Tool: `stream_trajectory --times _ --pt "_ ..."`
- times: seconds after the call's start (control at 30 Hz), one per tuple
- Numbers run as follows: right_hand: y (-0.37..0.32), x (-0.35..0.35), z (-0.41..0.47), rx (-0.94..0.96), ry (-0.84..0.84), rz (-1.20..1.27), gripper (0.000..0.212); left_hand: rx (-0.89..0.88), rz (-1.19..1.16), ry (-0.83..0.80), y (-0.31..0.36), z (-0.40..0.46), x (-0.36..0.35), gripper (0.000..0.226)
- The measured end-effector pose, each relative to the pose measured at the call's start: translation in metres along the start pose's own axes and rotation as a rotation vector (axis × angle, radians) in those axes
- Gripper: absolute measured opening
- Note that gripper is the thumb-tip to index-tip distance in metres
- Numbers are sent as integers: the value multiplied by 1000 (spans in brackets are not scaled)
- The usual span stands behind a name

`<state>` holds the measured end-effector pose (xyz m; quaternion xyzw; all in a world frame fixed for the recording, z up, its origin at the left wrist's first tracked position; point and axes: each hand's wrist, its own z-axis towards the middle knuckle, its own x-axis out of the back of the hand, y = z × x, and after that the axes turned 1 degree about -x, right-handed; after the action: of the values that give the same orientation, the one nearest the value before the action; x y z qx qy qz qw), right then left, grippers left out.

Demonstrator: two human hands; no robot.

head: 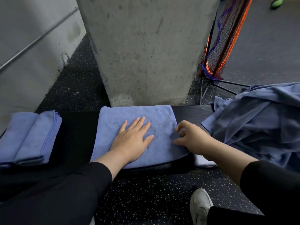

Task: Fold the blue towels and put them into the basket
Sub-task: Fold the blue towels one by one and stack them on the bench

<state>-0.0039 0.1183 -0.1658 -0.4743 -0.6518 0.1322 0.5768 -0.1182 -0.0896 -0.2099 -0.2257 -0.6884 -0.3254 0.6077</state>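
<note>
A broad grey concrete pillar (146, 49) is seen at the far centre, rising from a black speckled rubber floor (146, 197). Across the middle a long black padded bench (76, 130) is laid from left to right. On its right end a large crumpled heap of unfolded blue towels (259, 125) is piled. At the bench's centre a folded blue microfibre towel (136, 116) is spread flat, and on the left end a stack of folded blue towels (27, 137) is set, well apart from it. Behind the heap, at the far right, an orange and black mesh basket on a thin black metal stand (222, 46) is placed. A white shoe (200, 207) is seen on the near floor. The left hand (131, 140) is pressed flat on the central towel, fingers straight and spread. The right hand (191, 137) is curled at that towel's right edge, where the cloth is pinched between thumb and fingers.
</note>
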Motion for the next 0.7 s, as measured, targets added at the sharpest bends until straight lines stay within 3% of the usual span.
stream_trajectory --times 0.2,0.27,0.37,0.43,0.5,0.6,0.7 --pt "9 8 -13 44 -42 -442 13 -8 -5 -8 0 -1 1 67" --pt "11 9 -16 112 25 -621 16 -6 -10 -21 0 0 1 67" --pt "8 3 -17 414 221 -653 20 -9 -8 -29 2 0 4 67" --pt "7 -7 -20 682 244 -585 23 -29 7 -38 6 -7 5 67" --pt "19 -22 -23 791 134 -560 32 -41 36 -59 7 -19 3 68" --pt "54 -33 -26 778 -93 -642 55 -28 47 -86 -5 -46 3 80" --pt "71 -24 -27 814 -100 -657 59 -30 50 -122 -29 -75 6 81"
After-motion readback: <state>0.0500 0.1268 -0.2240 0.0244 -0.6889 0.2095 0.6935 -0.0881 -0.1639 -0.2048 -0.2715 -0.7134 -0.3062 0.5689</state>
